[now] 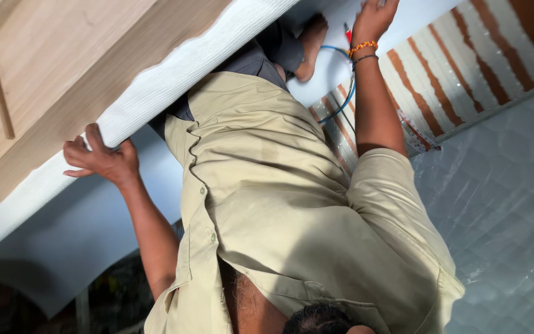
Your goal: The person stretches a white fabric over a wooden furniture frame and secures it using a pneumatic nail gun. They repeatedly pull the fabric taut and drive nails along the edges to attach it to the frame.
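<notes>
Wood-grain panel (63, 74) fills the frame from 9 to 11 o'clock, and a white ribbed sheet (174, 80) runs along its long slanted edge from 8 o'clock up to 12. The camera wearer's own hands do not show. Both hands in view belong to another person in a khaki shirt (279, 204), seen head-down at the middle. That person's near hand (100, 159), at 9 o'clock, is closed over the edge of the ribbed sheet, fingers curled on top and thumb beneath. The other, braceleted hand (372, 17) lies spread and flat on a pale surface at 12 o'clock, well apart from the first, gripping nothing. The panel looks stiff, broad and probably heavy, best held along its long edge with hands set wide. The ribbed sheet looks soft and light, likely to sag or slip off the board if pulled alone, so pinching sheet and edge together seems safest. Room is tight at 12 o'clock, where a bare foot (311, 43) and a blue cable (341, 105) lie close. A striped covering (458, 68) sits at 2 o'clock, clear quilted plastic (502, 204) at 4, and a pale sheet (63, 247) at 8.
</notes>
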